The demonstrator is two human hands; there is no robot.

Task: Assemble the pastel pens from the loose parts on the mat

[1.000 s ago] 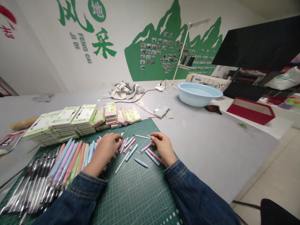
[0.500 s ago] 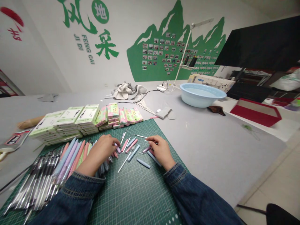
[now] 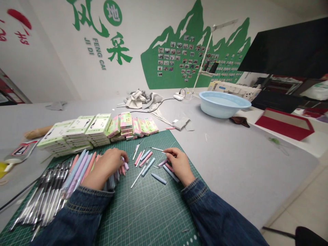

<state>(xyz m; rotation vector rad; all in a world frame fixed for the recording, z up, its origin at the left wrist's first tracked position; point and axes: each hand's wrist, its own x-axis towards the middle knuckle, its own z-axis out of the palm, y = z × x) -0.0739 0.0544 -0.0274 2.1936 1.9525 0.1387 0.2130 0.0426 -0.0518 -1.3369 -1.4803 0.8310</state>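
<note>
My left hand (image 3: pixel 109 165) is closed at the right edge of a row of pastel pens, its curled fingers on a purple pen barrel (image 3: pixel 126 165). Pink pen ends (image 3: pixel 122 170) show just beneath them. My right hand (image 3: pixel 179 165) pinches a thin white pen refill (image 3: pixel 156 149) between thumb and forefinger, its tip pointing left. Below its fingers lie a purple pen part (image 3: pixel 163 163) and a blue barrel (image 3: pixel 171 173). Between the hands, loose pink and blue barrels (image 3: pixel 148 167) and a white refill (image 3: pixel 138 176) rest on the green cutting mat (image 3: pixel 148 212).
Clear-and-black pens (image 3: pixel 43 194) lie fanned at left. Behind the mat stand stacked white-green boxes (image 3: pixel 98 124) and pink-green boxes (image 3: pixel 126 121). Farther back are crumpled cloth (image 3: pixel 139 99), a blue basin (image 3: pixel 222 106) and a red box (image 3: pixel 284 124). A glue tube (image 3: pixel 22 152) lies far left.
My left hand has drawn slightly left towards the pen row with the purple barrel. My right hand stays nearly in place, still pinching the refill. The whole view has shifted a little.
</note>
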